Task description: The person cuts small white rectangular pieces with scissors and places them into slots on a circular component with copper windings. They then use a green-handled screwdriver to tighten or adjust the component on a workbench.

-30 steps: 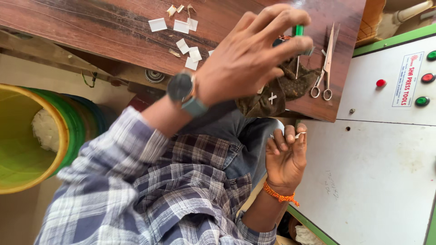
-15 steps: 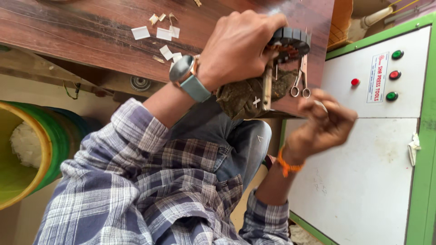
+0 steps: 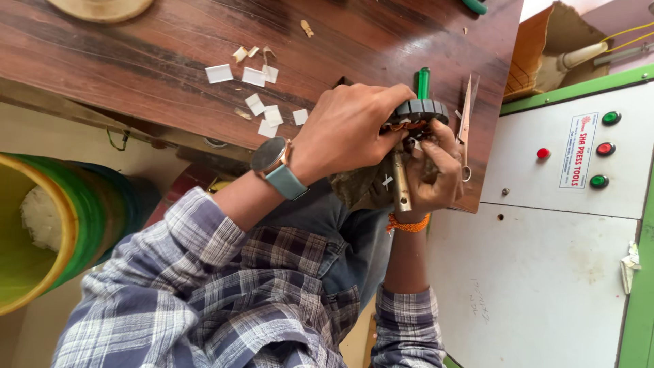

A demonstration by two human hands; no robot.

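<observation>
The left hand [image 3: 351,129], a watch with a pale green strap [image 3: 281,169] on its wrist, closes over the top of a dark ribbed cylindrical motor core on a metal shaft [image 3: 417,112] at the near edge of the brown wooden table [image 3: 136,61]. The right hand [image 3: 429,170], an orange thread [image 3: 407,223] at its wrist, curls its fingers around the same piece from below. Small white paper slips [image 3: 255,76] lie scattered on the table, and a grey control cabinet with red and green buttons [image 3: 565,204] stands just beside it
</observation>
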